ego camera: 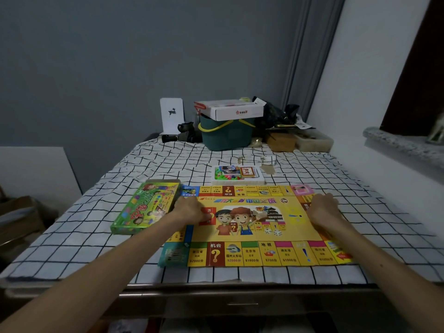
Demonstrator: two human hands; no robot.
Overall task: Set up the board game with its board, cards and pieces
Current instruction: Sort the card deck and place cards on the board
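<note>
The game board [252,212] is lying open and flat on the checked cloth [72,255] of the table [240,288], near the front edge. The left hand [189,210] is resting on the board at 9 o'clock. Its grip is looking spread, with fingers pressing down on the paper. The right hand [323,209] is sitting on the board at 3 o'clock. Its fingers are tucked out of sight, so I cannot tell if that grip is spread or pressed together.

The green box [144,207] is lying just beside the board at 9 o'clock. A white tray [237,182] with cards [247,171] and little coloured pieces [228,177] is sitting at 12 o'clock, just behind the board.

The board is looking thin and bendy, like folded card. It is probably light and may be popping up at its folds. I think flat palms are best for smoothing it, and 2 edges are best for lifting it, not 1 corner. The pieces are looking tiny, so gentle pinching is likely safest.
</note>
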